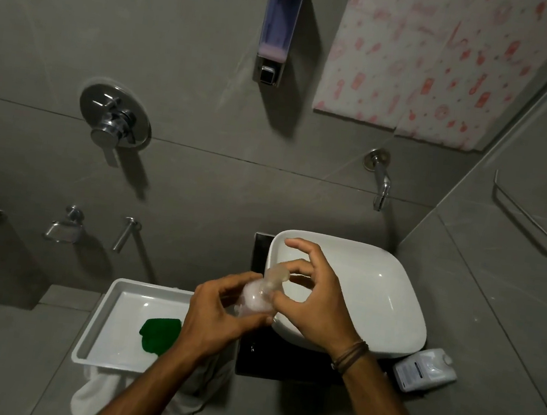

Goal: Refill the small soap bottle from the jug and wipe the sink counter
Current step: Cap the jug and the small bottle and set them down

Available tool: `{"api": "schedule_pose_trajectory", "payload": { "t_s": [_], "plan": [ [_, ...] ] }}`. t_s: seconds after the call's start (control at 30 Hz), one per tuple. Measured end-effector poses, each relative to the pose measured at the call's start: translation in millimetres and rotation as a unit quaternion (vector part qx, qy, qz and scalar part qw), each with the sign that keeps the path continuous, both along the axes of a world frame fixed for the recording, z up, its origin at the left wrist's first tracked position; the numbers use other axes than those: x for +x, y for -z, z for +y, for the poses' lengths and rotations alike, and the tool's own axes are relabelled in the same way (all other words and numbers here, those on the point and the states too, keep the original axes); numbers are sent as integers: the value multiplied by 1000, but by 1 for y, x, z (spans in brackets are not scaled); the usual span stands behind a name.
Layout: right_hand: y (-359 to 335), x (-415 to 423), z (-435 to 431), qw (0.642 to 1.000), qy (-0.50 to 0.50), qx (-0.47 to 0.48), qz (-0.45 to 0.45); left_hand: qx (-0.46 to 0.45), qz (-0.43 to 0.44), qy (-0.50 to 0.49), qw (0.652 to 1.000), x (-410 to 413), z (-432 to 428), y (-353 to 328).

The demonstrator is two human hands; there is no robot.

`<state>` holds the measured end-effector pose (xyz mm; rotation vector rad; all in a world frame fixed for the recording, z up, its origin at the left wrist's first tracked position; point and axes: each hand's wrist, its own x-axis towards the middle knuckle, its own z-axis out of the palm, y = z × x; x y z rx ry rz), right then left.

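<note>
I hold a small clear soap bottle point(256, 296) just left of the white sink basin point(375, 289). My left hand point(217, 314) wraps around its body. My right hand point(309, 298) has thumb and fingers on the bottle's pump top point(276, 273), the other fingers spread above the basin. A white jug point(424, 369) lies on its side to the right of the dark counter point(253, 360), below the basin. A green cloth point(160, 329) sits in a white tray point(95, 327) to the left.
A wall tap point(380, 179) sticks out above the basin. A wall soap dispenser point(280, 29) with a little pink liquid hangs higher up. A chrome mixer handle point(113, 122) is on the left wall. A white towel point(97, 392) hangs below the tray.
</note>
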<state>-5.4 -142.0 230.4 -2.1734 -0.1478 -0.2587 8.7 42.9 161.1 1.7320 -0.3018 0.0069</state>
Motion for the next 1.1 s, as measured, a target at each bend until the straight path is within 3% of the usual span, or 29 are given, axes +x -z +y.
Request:
{"api": "schedule_pose_trajectory", "payload": {
  "t_s": [0.37,0.73,0.87,1.1],
  "plan": [
    [-7,3,-10,998,2,-63,2,7,-1,8,1000,2,-7,1],
    [-7,3,-16,999,-31,-36,27,5,1,18,1000,4,-11,3],
    [-10,1,-12,997,22,-72,0,8,1,23,1000,4,-13,2],
    [-11,2,-20,999,-20,-39,18,4,-4,24,1000,4,-14,1]
  ]
}}
